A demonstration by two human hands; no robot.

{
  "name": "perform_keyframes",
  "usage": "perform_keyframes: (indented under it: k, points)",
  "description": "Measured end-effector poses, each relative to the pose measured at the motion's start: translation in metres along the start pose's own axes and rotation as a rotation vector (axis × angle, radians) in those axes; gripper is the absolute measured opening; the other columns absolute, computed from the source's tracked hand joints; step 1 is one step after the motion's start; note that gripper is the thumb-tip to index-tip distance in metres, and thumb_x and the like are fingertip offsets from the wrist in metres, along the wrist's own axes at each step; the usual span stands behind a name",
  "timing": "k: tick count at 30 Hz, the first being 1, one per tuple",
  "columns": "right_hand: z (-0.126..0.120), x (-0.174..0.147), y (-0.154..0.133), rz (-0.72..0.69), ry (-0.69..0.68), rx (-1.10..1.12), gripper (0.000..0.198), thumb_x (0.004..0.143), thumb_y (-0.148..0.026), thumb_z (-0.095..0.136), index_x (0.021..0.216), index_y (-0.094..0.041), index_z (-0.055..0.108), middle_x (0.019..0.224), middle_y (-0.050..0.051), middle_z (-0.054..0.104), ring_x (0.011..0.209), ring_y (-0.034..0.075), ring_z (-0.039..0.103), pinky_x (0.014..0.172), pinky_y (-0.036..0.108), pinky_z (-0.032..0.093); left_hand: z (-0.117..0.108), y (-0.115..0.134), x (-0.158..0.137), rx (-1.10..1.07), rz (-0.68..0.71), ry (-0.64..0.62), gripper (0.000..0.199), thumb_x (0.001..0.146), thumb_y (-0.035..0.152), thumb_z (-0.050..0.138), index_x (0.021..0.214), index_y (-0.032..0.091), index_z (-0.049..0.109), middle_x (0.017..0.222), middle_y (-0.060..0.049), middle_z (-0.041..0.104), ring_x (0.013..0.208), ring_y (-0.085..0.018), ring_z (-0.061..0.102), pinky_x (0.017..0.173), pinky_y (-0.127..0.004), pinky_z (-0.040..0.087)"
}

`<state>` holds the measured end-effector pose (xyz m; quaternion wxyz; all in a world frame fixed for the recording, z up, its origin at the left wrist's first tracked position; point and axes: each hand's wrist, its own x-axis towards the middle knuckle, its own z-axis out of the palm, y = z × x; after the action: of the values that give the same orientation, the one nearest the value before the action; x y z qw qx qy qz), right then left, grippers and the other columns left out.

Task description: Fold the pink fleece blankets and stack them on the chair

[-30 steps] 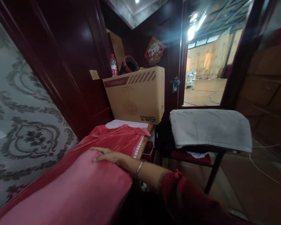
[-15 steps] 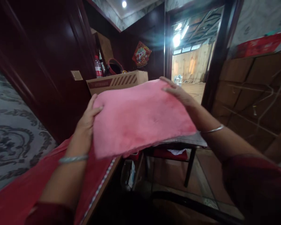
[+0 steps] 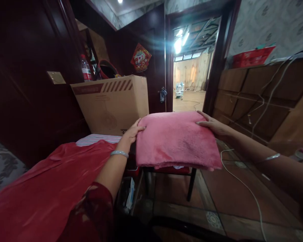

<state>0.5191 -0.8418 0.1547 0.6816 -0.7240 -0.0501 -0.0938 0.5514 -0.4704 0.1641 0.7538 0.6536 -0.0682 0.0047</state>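
A folded pink plush cloth (image 3: 176, 143) is stretched between my two hands, with its loose folded edge toward me. My left hand (image 3: 133, 131) grips its far left corner, thumb on top and fingers underneath. At the far right corner, my right hand (image 3: 210, 126) pinches it the same way. Below the cloth shows a chair (image 3: 192, 185) with a red seat and dark legs. Whether the cloth rests on anything there is hidden. Left of it, a red cloth (image 3: 58, 178) covers a surface.
A large cardboard box (image 3: 111, 111) stands behind my left hand, with a plastic bottle (image 3: 86, 69) at its top. To the right are stacked brown boxes (image 3: 267, 84) and a white cable (image 3: 249, 191) on the tiled floor. A doorway (image 3: 192, 67) opens behind.
Both hands have carried the pink cloth lower and over the chair, covering the grey item seen there. My view has turned to the right, showing more of the cardboard box and floor.
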Motion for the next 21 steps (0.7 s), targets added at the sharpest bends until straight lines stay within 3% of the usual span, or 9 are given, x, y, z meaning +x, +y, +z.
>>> perform_keyframes:
  k: [6,12,17,21]
  points:
    - [-0.001,0.012,-0.011,0.069,0.078,0.059,0.086,0.069,-0.021,0.077,0.150,-0.025,0.049,0.114,0.007,0.070,0.073,0.017,0.068,0.058,0.025,0.058,0.004,0.017,0.008,0.029,0.021,0.011,0.099,0.064,0.003,0.076,0.155,0.020,0.042,0.144,-0.014,0.060,0.125,-0.030,0.061,0.106,-0.038,0.051]
    - [-0.015,0.026,-0.026,0.008,0.146,0.066,0.066,0.079,-0.017,0.068,0.143,-0.022,0.056,0.105,0.009,0.073,0.067,0.015,0.066,0.060,0.025,0.056,0.025,0.024,0.020,0.024,0.138,0.028,0.094,0.071,-0.003,0.064,0.156,0.025,0.038,0.148,-0.009,0.056,0.124,-0.024,0.061,0.107,-0.035,0.049]
    - [-0.019,0.025,-0.006,0.034,0.058,0.014,0.054,0.074,-0.022,0.074,0.128,-0.024,0.066,0.097,0.006,0.073,0.067,0.018,0.066,0.058,0.028,0.058,0.026,0.017,0.024,0.083,0.020,0.054,0.088,0.071,0.002,0.069,0.153,0.020,0.044,0.145,-0.011,0.059,0.126,-0.025,0.060,0.108,-0.035,0.048]
    - [-0.021,0.027,0.004,0.012,0.076,-0.014,0.048,0.075,-0.026,0.077,0.122,-0.023,0.069,0.100,0.008,0.073,0.074,0.020,0.068,0.063,0.031,0.060,0.025,0.019,0.023,0.119,0.013,0.068,0.083,0.071,0.006,0.072,0.150,0.017,0.048,0.140,-0.014,0.062,0.125,-0.027,0.061,0.107,-0.036,0.048]
